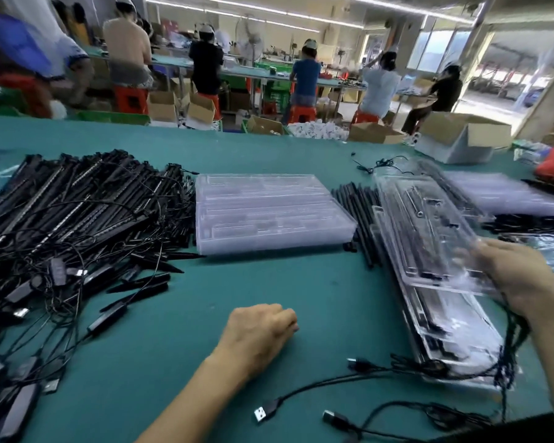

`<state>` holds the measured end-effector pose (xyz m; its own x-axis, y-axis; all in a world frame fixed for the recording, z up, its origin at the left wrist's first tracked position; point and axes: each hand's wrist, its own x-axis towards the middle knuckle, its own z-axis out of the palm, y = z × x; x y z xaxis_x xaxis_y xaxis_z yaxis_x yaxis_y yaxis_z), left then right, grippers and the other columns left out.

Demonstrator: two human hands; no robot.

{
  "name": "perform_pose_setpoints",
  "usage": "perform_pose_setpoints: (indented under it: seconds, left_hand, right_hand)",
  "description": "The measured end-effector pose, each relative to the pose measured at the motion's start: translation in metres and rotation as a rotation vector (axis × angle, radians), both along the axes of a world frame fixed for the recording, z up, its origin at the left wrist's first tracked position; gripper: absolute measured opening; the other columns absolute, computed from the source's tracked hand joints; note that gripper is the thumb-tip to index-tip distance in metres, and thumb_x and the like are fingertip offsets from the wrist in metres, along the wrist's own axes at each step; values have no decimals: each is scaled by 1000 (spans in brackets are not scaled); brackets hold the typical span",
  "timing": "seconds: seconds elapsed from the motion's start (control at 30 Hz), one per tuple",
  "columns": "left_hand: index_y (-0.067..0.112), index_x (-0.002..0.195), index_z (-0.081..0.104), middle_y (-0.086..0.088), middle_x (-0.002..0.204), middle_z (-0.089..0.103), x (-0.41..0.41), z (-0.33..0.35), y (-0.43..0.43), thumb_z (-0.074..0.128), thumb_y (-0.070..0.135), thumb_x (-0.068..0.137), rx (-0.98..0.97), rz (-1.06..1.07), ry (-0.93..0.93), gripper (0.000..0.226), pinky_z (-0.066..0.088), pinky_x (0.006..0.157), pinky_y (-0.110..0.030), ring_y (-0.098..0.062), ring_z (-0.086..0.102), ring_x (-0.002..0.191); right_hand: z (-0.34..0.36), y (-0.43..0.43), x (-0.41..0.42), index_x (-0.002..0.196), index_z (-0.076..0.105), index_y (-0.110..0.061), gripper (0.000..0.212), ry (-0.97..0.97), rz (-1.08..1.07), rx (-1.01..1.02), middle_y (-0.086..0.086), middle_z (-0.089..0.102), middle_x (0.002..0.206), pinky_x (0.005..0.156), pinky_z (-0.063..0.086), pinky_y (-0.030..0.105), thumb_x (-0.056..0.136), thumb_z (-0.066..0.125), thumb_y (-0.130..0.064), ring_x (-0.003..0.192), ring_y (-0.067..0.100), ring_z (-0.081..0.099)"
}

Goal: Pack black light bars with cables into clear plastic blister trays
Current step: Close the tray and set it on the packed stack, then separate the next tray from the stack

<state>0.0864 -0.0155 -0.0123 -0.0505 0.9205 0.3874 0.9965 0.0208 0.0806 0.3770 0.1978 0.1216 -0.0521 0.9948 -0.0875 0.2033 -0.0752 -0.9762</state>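
Far left of the left hand's fingers, a pile of bars (77, 212) lies on the table (253, 282), black and tangled with thin cables and small inline boxes; the pile's nearest ends stop well short of the knuckles. Beyond the fingers, further up the table, sits a tray stack (269, 212), clear and empty, with its left edge touching the pile. The left hand (259, 334) rests knuckles-up on the green surface, fingers curled together under the palm and pinching nothing. Just nearer than those fingers and a little to their right, a plug (264, 412) with a silver end lies on its cable. Between the two hands, a row of loose bars (359, 212) lies side by side, partly under a packed tray (454, 330) that lies flat on the table with black bars inside it, below the right hand's fingers. The right hand (518, 276) grips the near end of a tray (429, 238), which holds bars and is raised and tilted above the packed one; the fingers are blurred but wrap the tray's edge, and whether they are spread or pressed together I cannot tell. Cables (512, 330) hang down from under that hand to the table edge. Beyond the right fingers lies more clear trays (499, 193), blurred, and further off a box (461, 135).
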Motion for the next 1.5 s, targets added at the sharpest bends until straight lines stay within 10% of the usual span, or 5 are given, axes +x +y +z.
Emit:
perform_pose_setpoints:
  seconds: [0.1,0.23,0.4,0.97,1.5]
  left_hand:
    - [28,111,58,6,106,63,0,-17,-1,36,47,103,-110,82,-98,31,49,74,-33,-15,58,104]
    - [26,74,67,10,67,63,-10,-17,-16,78,35,80,12,110,-160,15,50,45,-28,-15,65,66]
    - [25,79,68,9,73,65,-43,-21,-28,69,34,88,31,315,-233,13,51,57,-33,-18,63,74]
    - [26,80,61,3,62,68,-126,-33,-2,62,11,92,491,615,-1024,19,55,63,-27,-11,67,59]
    - [20,102,69,6,90,71,-152,-32,43,69,13,88,474,583,-1158,16,46,44,-14,-11,65,45]
  right_hand:
    - [-19,12,19,105,64,-1,16,-133,16,-80,7,74,68,43,52,19,99,50,-6,54,14,70]
    - [-42,22,25,120,62,2,30,-550,4,-73,17,72,88,65,56,34,92,64,-8,71,26,69]
    - [-37,9,-20,131,58,-13,43,-1214,-62,322,23,59,123,89,48,46,92,60,-29,106,41,55]
    - [-88,-88,-340,131,57,-16,34,-651,944,761,6,59,130,105,36,35,97,54,-20,124,24,48]
    - [-90,-85,-394,73,68,-10,30,-735,782,629,9,68,75,63,50,33,83,68,-38,75,28,62]
